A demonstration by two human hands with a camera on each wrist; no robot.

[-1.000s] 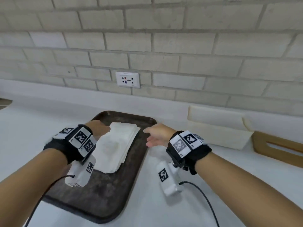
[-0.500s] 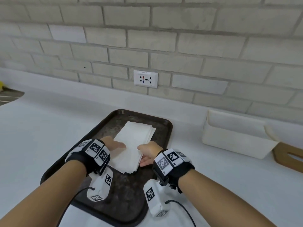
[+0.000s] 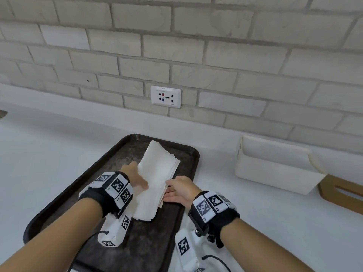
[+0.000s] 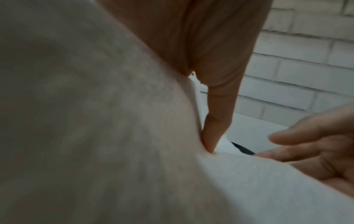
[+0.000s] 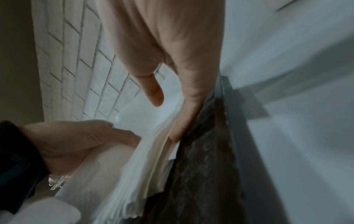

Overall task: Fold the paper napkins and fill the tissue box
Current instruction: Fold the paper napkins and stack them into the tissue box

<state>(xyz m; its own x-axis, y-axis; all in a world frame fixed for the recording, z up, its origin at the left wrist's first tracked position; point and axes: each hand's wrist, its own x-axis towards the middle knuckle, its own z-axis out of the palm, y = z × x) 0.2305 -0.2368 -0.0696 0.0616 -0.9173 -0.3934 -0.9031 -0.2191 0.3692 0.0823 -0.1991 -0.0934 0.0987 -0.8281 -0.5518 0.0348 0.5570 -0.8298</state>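
Fingers (image 5: 182,121) of the right hand (image 3: 182,188) are tucked straight under the right edge of the stack of white paper napkins (image 3: 159,169), its left side gripped by the left hand (image 3: 135,175); the stack is laid lengthwise away on the dark brown tray (image 3: 117,160), the white rectangular tissue box (image 3: 275,173) well apart rightward, nearer the right hand, and its edges are raised where half a second earlier they lay flat.

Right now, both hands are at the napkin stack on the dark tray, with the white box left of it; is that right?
No: the head view shows the white box right of the dark tray. Left hand and right hand are at the napkin stack.
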